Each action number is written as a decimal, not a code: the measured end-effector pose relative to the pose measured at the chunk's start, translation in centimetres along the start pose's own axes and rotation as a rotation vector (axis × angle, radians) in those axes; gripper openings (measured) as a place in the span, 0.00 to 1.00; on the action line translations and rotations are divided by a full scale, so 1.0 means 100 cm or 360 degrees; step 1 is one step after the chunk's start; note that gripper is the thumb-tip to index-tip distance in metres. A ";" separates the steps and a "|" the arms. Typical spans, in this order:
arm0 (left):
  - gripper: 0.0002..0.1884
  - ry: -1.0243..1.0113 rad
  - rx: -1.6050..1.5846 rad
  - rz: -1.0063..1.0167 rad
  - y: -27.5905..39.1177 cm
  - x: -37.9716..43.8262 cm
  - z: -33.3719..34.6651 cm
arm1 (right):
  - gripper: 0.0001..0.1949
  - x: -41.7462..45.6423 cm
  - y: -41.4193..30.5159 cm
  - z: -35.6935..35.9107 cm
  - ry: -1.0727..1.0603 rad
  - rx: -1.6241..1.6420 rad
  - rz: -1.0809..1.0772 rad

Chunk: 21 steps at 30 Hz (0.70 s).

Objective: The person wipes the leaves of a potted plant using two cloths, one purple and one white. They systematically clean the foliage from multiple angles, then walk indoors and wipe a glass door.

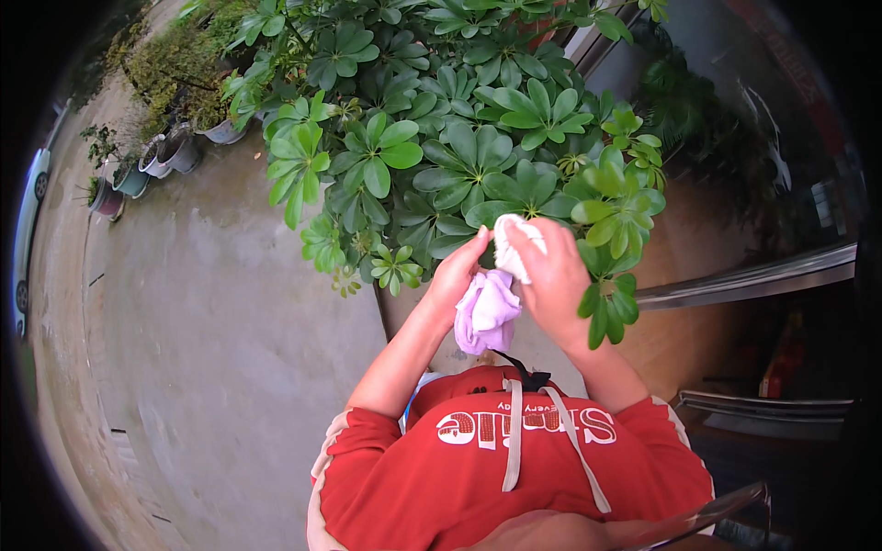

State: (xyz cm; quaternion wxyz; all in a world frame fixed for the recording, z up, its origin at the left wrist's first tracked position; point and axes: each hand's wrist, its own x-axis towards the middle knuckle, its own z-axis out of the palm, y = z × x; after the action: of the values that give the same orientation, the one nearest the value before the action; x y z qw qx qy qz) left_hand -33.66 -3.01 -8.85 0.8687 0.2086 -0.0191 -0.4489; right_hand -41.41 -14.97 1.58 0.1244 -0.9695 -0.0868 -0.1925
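Observation:
My right hand (pixel 557 279) grips a crumpled white cloth (pixel 510 251), its fingers curled over it. A bunched lilac cloth (pixel 488 313) hangs just below, between my two wrists. My left hand (pixel 456 272) is against the upper left side of the lilac cloth with its thumb raised; its other fingers are mostly hidden, and the hold appears to be on that cloth. Directly beyond both hands spreads a leafy green umbrella plant (pixel 468 165), whose leaves reach around my right hand.
On the right is a dark glass front with a curved metal bar (pixel 751 275). Potted plants (pixel 180 150) line the far left edge of the concrete ground (pixel 227 330), and a parked car (pixel 31 227) stands farther left. Eyeglasses (pixel 716 516) show at the bottom edge.

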 end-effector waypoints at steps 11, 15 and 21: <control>0.39 -0.0272 -0.0073 0.0056 0.014 -0.005 -0.011 | 0.29 0.004 0.002 -0.028 0.0030 0.0201 -0.0013; 0.33 -0.0335 -0.0176 -0.0008 0.007 -0.005 -0.032 | 0.31 0.000 0.006 -0.010 -0.0155 0.0060 -0.0110; 0.31 0.0205 -0.0387 0.0249 0.010 -0.031 -0.062 | 0.29 -0.031 0.011 0.012 -0.0484 0.0451 -0.0332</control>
State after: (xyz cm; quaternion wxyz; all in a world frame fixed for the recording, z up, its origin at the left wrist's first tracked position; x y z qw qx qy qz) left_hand -33.36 2.12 -13.66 0.9193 0.1282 0.0750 -0.3645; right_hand -43.58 -16.01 -0.97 0.2243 -0.9460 -0.2304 -0.0419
